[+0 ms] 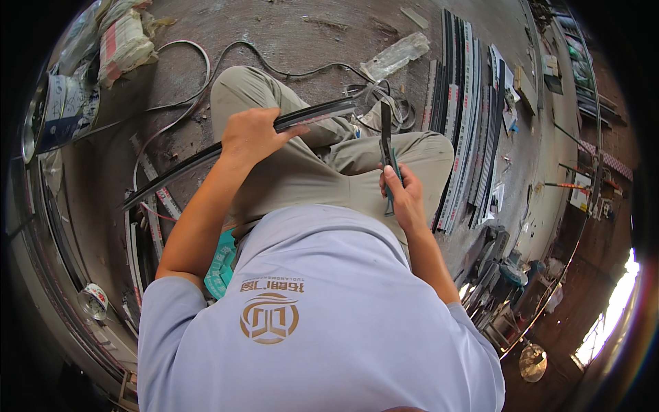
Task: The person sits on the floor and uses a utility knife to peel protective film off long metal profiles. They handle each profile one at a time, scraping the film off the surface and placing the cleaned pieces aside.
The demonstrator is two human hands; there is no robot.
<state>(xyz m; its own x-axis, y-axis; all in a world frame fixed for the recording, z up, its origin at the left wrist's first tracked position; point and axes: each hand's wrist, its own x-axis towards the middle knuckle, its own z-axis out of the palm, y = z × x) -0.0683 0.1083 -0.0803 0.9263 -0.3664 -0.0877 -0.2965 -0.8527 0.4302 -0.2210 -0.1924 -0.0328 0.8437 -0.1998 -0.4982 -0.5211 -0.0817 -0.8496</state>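
A long, narrow, dark-grey rigid-looking strip (189, 165) slants across the seated person's lap, over the grey-beige trousers (288, 172). The left hand (254, 135) wraps around it toward its upper end, fingers closed; the right hand (403, 191) grips a slim black-and-teal hand tool (386, 130) of a kind I cannot make out, its black tip upright just beside the strip's upper end. The strip should be light and stiff, though its longer free part may spring or sag, and its smooth face could slip. A hold nearer the middle would balance it better, with skin off the thin edges, which might be sharp. Pale strips (167, 202) on the floor (309, 41) crowd its lower end, a dark cable (296, 74) crosses beyond the knees, and stacked black-and-white lengths (467, 117) limit swinging rightward; lifting upward looks easiest.
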